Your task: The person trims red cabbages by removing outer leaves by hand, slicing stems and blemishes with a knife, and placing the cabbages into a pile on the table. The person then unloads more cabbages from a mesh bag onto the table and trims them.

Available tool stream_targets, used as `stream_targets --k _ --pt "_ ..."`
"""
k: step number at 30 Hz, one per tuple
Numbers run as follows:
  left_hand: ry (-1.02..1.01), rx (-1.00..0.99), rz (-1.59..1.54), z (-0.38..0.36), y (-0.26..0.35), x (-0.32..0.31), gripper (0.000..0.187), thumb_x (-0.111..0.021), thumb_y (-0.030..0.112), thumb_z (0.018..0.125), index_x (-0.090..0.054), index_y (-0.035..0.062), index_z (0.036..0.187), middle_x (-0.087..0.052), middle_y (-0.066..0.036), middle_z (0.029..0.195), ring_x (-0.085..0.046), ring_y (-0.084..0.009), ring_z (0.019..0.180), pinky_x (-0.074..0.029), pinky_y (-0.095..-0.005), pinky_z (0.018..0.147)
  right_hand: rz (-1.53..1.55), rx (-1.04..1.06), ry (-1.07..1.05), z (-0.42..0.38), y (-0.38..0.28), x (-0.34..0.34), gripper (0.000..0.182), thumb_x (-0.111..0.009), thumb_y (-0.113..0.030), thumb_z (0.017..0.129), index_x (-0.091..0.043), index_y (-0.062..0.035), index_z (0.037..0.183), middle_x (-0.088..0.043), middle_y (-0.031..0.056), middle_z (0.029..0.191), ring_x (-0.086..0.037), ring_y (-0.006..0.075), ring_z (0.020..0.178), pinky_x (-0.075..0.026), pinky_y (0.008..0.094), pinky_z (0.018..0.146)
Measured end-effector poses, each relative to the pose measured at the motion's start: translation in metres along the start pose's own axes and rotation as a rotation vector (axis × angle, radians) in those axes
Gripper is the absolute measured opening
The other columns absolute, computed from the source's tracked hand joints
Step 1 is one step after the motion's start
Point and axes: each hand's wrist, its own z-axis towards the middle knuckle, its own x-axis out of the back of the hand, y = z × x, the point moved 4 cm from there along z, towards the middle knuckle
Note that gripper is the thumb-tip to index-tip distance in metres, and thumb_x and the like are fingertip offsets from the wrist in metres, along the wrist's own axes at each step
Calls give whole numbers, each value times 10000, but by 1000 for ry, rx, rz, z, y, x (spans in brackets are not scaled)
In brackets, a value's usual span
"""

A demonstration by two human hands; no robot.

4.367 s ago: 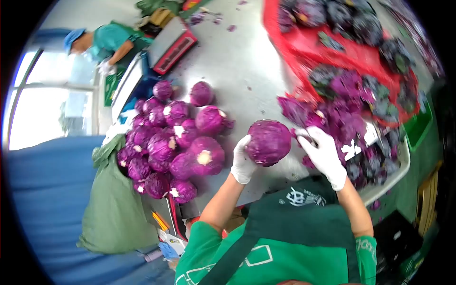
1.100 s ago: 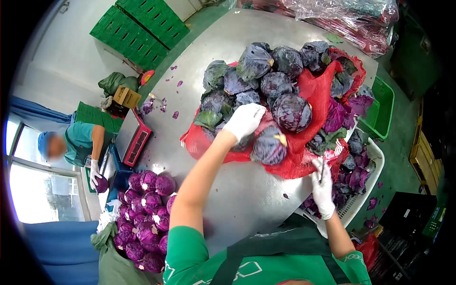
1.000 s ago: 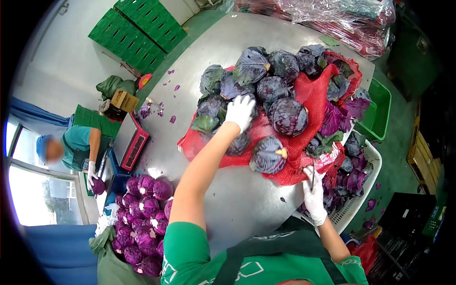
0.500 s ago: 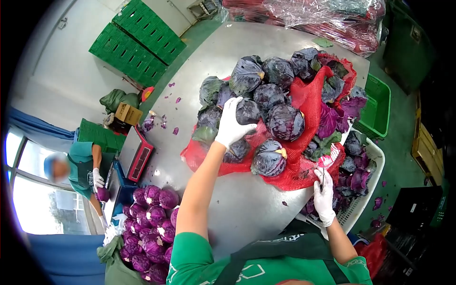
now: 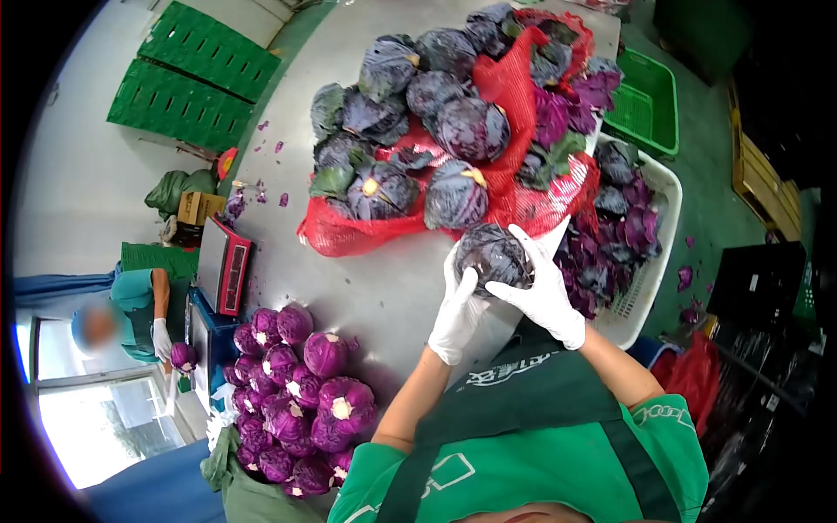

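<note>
A dark purple cabbage (image 5: pixel 493 259) is held close to my body, over the front edge of the metal table. My left hand (image 5: pixel 459 301), in a white glove, grips it from the left. On its right side is my gloved right hand (image 5: pixel 545 292), fingers and thumb against the leaves; whether a small tool is also in it is hidden. Beyond them, several untrimmed cabbages (image 5: pixel 471 129) lie on a red mesh bag (image 5: pixel 366 231). At the right, a white basket (image 5: pixel 670 196) holds loose purple leaves.
Trimmed purple cabbages (image 5: pixel 324 356) are heaped at the left of the metal table (image 5: pixel 349 301). Behind them stands a red scale (image 5: pixel 228 268). A co-worker (image 5: pixel 138 301) holds a cabbage at far left. A green crate (image 5: pixel 645 103) stands at the back right.
My left hand has come back from the pile with a cabbage, and my right hand has moved in to hold it too. The view has shifted, with the table appearing higher.
</note>
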Motion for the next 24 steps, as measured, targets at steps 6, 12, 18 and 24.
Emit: stream_targets --k 6,12,18,24 --pt "-40 -117 595 -35 -28 31 824 -708 104 907 -196 85 1552 -328 -110 1527 -367 -241 1404 -307 -396 1178 -96 -16 -109 -48 29 -9 886 -843 -370 741 -433 -127 1488 -504 203 1373 -542 375 1244 -464 433 1041" --pt "161 -350 1260 -47 -30 62 929 -896 308 685 -376 -30 1377 -419 -216 1293 -482 -358 1194 -412 -441 1051 337 -33 -199 -64 56 -31 639 -567 44 854 -441 -59 1472 -558 147 1279 -587 241 1116 -480 350 969" --pt "140 -324 1403 -56 -28 72 955 -892 327 689 -370 -49 1395 -411 -230 1333 -455 -378 1250 -387 -441 1088 8 -17 51 -81 80 -10 438 -509 13 907 -474 -31 1341 -506 176 1172 -593 283 952 -500 354 885" --pt "6 -316 1476 -53 -25 68 1031 -901 336 660 -337 -61 1426 -428 -247 1337 -439 -391 1276 -373 -446 1102 -336 -115 -327 -108 64 -18 338 -462 -329 1026 -499 -100 1273 -673 190 1011 -676 404 861 -547 508 748"
